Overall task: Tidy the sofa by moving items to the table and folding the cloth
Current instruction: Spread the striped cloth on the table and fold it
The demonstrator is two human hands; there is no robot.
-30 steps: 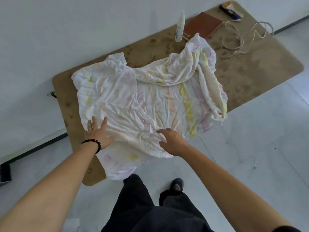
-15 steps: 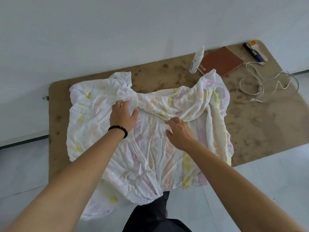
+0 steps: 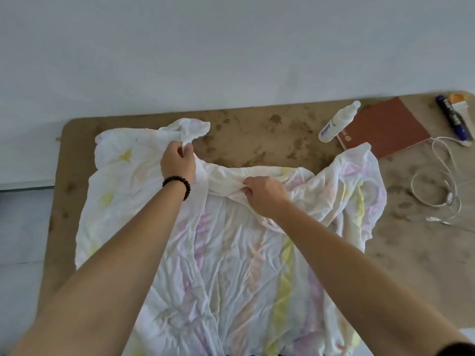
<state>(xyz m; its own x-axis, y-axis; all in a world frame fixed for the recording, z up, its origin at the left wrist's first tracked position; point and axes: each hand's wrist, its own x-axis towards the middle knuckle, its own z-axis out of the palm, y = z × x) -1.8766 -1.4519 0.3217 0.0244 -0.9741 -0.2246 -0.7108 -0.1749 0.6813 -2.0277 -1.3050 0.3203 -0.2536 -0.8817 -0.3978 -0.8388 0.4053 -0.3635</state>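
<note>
My left hand (image 3: 177, 161) and right hand (image 3: 266, 195) pinch the rumpled cloth (image 3: 231, 253) on the counter (image 3: 257, 129), near a bottle (image 3: 336, 123), notebook (image 3: 385, 127) and cable (image 3: 437, 186).

The left forearm (image 3: 123, 253) and right forearm (image 3: 347, 258) are bare. A bracelet (image 3: 176, 181) of small round dark beads (near black, slightly glossy) circles the wrist just behind the left hand (image 3: 177, 160). A dark sleeve (image 3: 458, 349) edge shows on the right upper arm, at the picture's lower right corner.

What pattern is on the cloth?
The cloth is white with faint yellow, pink and peach stripes, per head view.
</note>
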